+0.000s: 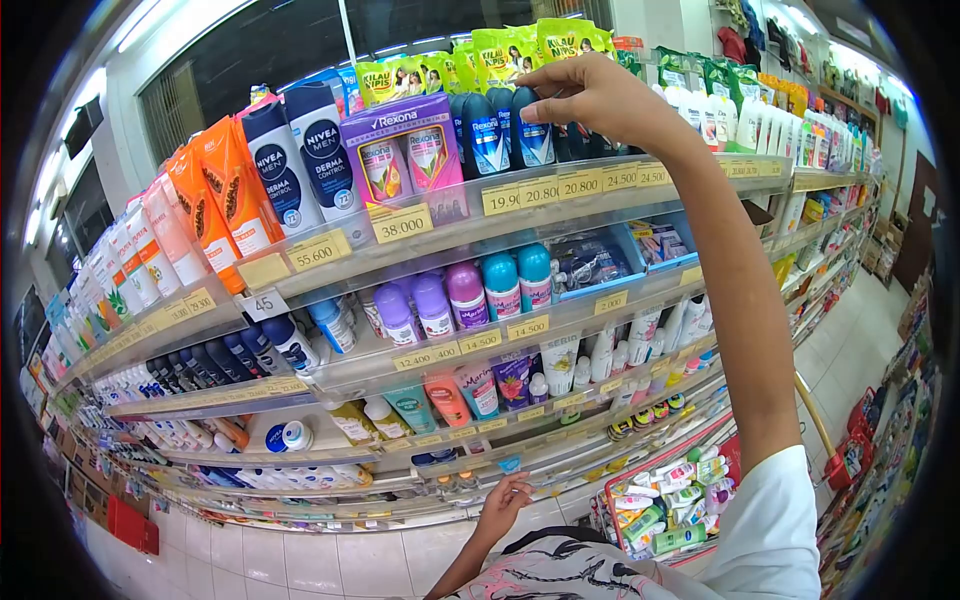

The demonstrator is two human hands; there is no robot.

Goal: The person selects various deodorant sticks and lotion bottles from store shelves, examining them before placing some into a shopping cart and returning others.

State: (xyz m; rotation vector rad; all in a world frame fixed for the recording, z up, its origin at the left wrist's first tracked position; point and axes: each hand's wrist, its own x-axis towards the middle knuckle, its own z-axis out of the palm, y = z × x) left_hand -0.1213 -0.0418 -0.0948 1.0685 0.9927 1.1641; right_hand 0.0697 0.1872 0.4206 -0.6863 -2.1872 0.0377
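On the top shelf, my right hand (pixel 580 95) has its thumb and fingers around the upper part of a dark blue roll-on bottle (pixel 533 135). A similar blue bottle (pixel 488 140) stands just left of it, and more dark bottles are partly hidden behind my hand. To the left is a purple Rexona box (pixel 405 155). Low in front of the bottom shelves, my left hand (pixel 508 497) hangs with its fingers loosely curled and apart, holding nothing visible.
Price tags line the top shelf edge (pixel 520 195). Roll-on bottles (pixel 467 295) and tubes (pixel 408 405) fill lower shelves. A basket full of bottles (pixel 670 500) is at lower right, near my body. A red box (pixel 133 525) sits on the floor at left.
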